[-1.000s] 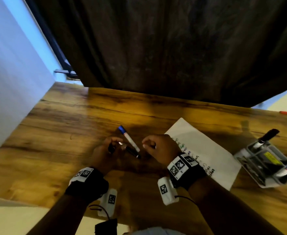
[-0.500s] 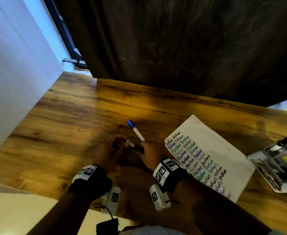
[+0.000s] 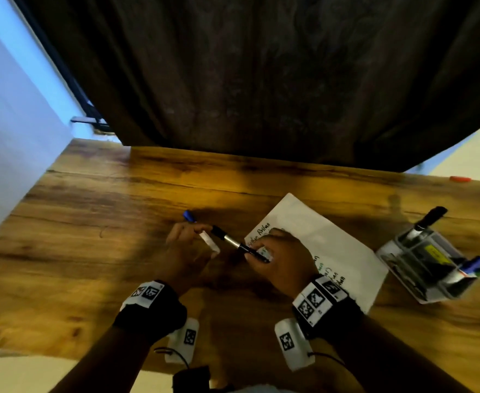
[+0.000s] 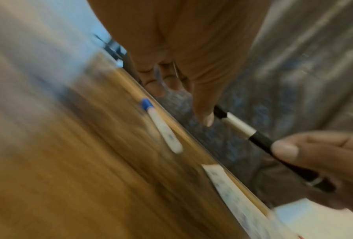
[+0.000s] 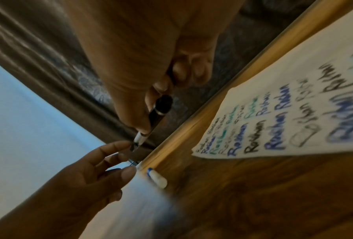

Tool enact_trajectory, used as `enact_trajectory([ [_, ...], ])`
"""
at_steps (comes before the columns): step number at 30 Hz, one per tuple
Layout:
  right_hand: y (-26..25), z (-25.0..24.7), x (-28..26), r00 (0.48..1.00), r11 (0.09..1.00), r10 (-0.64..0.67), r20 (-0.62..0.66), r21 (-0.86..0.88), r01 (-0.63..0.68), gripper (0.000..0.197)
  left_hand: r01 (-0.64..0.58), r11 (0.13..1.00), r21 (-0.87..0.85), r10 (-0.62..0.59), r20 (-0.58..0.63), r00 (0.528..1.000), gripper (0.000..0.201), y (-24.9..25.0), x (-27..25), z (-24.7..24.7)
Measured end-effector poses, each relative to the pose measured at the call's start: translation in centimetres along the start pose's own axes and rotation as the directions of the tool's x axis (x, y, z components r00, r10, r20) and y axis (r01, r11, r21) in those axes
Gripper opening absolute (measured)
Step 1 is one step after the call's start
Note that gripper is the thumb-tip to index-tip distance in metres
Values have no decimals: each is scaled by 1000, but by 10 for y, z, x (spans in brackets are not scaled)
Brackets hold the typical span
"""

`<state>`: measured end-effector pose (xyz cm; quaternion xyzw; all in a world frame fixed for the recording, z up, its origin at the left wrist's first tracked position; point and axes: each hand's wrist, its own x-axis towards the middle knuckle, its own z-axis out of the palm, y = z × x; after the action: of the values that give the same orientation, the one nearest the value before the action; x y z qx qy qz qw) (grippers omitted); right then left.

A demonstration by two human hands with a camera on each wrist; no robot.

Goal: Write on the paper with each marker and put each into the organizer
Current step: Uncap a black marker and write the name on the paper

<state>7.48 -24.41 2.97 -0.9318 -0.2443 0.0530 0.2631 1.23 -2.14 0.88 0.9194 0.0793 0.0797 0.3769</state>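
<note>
Fingers of the right hand (image 3: 278, 258) clamp the black marker (image 3: 237, 244) above the paper (image 3: 332, 236), likely for uncapping; the left hand (image 3: 189, 245) touches its cap end, grip unclear.

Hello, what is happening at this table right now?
A person holds a black marker above the wooden table. The right hand grips its cap end; the left hand touches the other end with its fingertips. A blue-capped marker lies on the table. The paper already carries many written words, and the organizer on the right holds several markers.
</note>
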Motion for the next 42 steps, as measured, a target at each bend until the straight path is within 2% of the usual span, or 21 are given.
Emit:
enact_trajectory([
  [2, 15, -14, -8, 1000, 999, 5, -17, 53, -4, 24, 2, 1000, 15, -3, 46, 999, 54, 12, 4, 14],
  [4, 27, -29, -17, 1000, 998, 2, -7, 67, -2, 21, -73, 997, -5, 73, 60, 995, 52, 23, 10, 31],
  [7, 36, -49, -30, 1000, 995, 29, -13, 91, -27, 19, -173, 985, -18, 173, 144, 974, 41, 41, 15, 51],
  [10, 50, -63, -44, 992, 983, 101, -80, 159, -87, 17, -153, 988, -23, 154, 258, 954, 29, 62, 23, 65],
  [12, 59, -72, -52, 983, 974, 139, -119, 197, -114, 16, -214, 976, -36, 215, 295, 931, 23, 77, 25, 75],
  [15, 62, -88, -61, 972, 914, 170, -163, 394, -94, 12, -313, 949, -45, 309, 346, 886, 21, 97, 26, 86],
  [17, 62, -101, -64, 976, 821, 179, -121, 566, -80, 11, -344, 938, -43, 332, 398, 855, 26, 112, 27, 92],
  [19, 64, -110, -64, 990, 738, 136, -44, 671, -72, 12, -455, 888, -61, 441, 391, 808, 28, 128, 26, 98],
  [21, 66, -112, -63, 998, 730, 63, 9, 681, -52, 17, -490, 862, -133, 505, 326, 799, 24, 139, 22, 102],
  [23, 67, -110, -64, 999, 755, 23, 42, 654, -45, 25, -539, 838, -83, 532, 344, 773, 20, 140, 22, 107],
  [24, 68, -109, -64, 998, 758, 18, 57, 650, -51, 29, -533, 844, -64, 515, 378, 769, 17, 137, 23, 108],
  [26, 68, -106, -66, 996, 762, -12, 86, 646, -46, 36, -483, 875, -35, 456, 399, 796, 12, 137, 24, 104],
  [28, 68, -102, -67, 992, 796, -70, 105, 605, -8, 33, -436, 900, 11, 397, 394, 829, 14, 139, 26, 102],
  [31, 67, -97, -66, 989, 839, -134, 68, 538, 77, 23, -404, 905, 136, 313, 433, 846, 24, 134, 22, 94],
  [33, 64, -96, -65, 984, 862, -174, 40, 490, 133, 25, -371, 912, 176, 260, 453, 853, 35, 131, 20, 93],
  [36, 58, -101, -63, 953, 914, -300, 37, 297, 276, 34, -347, 926, 152, 233, 494, 838, 32, 122, 21, 91],
  [38, 59, -122, -61, 945, 888, -325, 41, 355, 290, 36, -316, 924, 218, 182, 476, 861, 20, 92, 27, 76],
  [40, 70, -156, -61, 960, 836, -275, -43, 482, 261, 40, -164, 937, 307, 31, 396, 918, 40, 54, 35, 49],
  [42, 86, -188, -63, 963, 817, -212, -168, 510, 269, 35, -48, 948, 316, -65, 338, 939, 42, 28, 39, 23],
])
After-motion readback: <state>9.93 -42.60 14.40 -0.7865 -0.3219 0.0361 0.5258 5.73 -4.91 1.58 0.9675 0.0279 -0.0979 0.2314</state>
